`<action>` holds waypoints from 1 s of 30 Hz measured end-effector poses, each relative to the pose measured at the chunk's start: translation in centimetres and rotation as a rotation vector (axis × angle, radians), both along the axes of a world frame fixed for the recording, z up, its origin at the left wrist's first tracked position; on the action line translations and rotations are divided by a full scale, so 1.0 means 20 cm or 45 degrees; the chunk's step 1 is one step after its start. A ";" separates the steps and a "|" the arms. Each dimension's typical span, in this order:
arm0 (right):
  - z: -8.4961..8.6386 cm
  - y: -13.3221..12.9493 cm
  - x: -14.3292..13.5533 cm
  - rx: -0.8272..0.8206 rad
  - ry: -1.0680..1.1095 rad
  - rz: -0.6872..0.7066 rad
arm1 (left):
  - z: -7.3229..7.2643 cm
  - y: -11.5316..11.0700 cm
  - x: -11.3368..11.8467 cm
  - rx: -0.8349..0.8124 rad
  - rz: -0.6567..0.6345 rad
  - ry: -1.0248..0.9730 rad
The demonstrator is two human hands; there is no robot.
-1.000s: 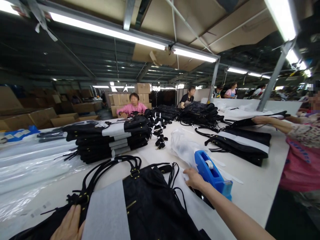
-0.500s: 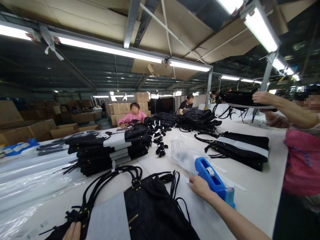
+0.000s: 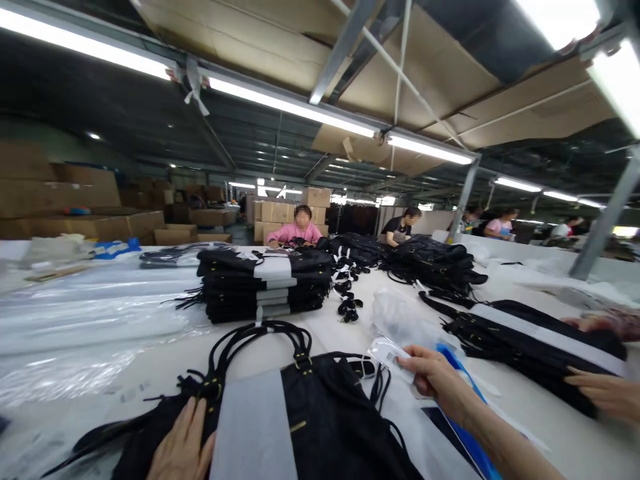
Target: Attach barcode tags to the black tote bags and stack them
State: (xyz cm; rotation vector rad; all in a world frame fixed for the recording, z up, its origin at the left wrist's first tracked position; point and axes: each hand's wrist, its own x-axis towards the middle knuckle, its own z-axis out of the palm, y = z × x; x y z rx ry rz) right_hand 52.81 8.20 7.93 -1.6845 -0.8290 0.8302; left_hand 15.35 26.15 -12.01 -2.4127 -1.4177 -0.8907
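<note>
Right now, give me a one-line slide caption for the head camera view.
Left hand flat on a black bag, right hand lifting a small white tag at a packing table.

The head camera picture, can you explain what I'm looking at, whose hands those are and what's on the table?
The camera sits on a worker's head, looking forward and down. The left hand lies flat on a black bag wrapped with a white paper band. The right hand pinches a small clear packet with a tag, above a blue tape dispenser. On the white table lie a stack of banded black bags and clear plastic sheets. At the right edge are a co-worker's hands.
</note>
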 end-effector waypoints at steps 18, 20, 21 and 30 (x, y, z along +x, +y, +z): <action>-0.21 0.36 -0.81 -0.103 0.371 0.550 | 0.55 -0.28 0.21 -1.430 -0.770 -1.626; -0.24 0.36 -0.78 -0.111 0.385 0.539 | 0.56 -0.29 0.19 -1.556 -0.802 -1.759; -0.25 0.36 -0.77 -0.120 0.392 0.530 | 0.56 -0.29 0.18 -1.591 -0.804 -1.815; -0.22 0.34 -0.80 -0.161 0.646 0.597 | 0.57 -0.32 0.22 -1.610 -0.866 -1.692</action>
